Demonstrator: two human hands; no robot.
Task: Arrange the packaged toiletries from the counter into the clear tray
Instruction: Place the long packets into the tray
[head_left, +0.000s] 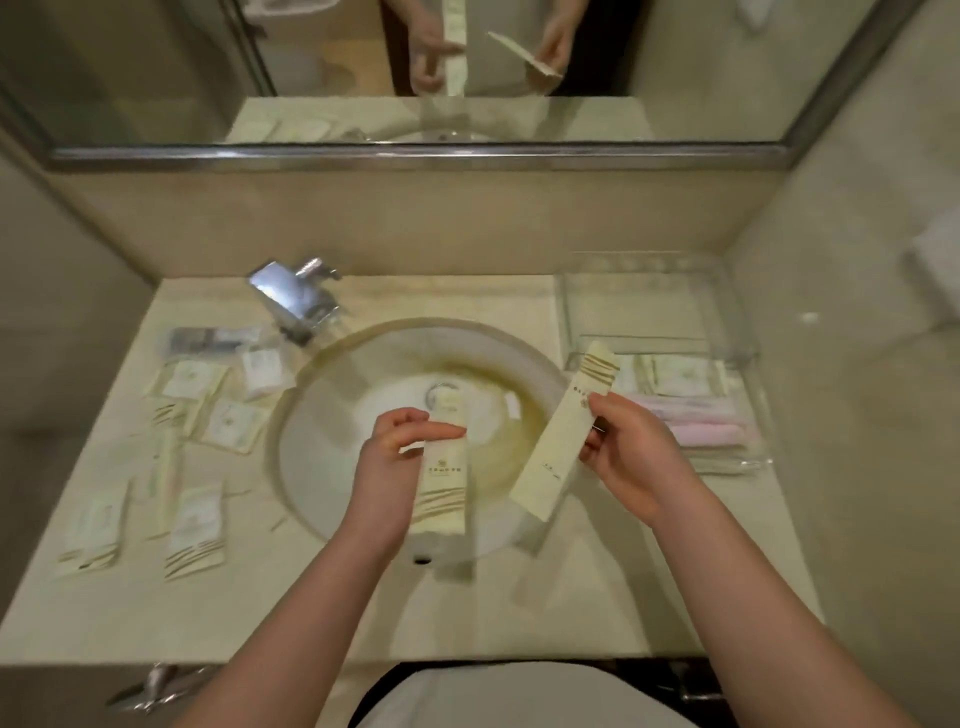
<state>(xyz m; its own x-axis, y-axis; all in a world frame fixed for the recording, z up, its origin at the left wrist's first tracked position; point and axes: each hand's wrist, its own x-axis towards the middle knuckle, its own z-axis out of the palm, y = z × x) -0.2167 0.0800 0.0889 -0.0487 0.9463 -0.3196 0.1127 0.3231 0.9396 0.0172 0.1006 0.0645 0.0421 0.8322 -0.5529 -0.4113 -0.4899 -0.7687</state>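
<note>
Left hand (395, 457) fingers (441, 430) pinch one cream packet (441, 483) over the sink (363, 374). Right hand (631, 457) fingers pinch a long cream packet (563, 436), tilted toward the clear tray (737, 332), which contains packets. Further packets (197, 525) lie on the counter (260, 613), left side.

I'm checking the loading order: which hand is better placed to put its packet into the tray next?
The right hand, probably. Its long packet already tilts toward the clear tray on that side; the left hand holds its packet over the sink.
</note>
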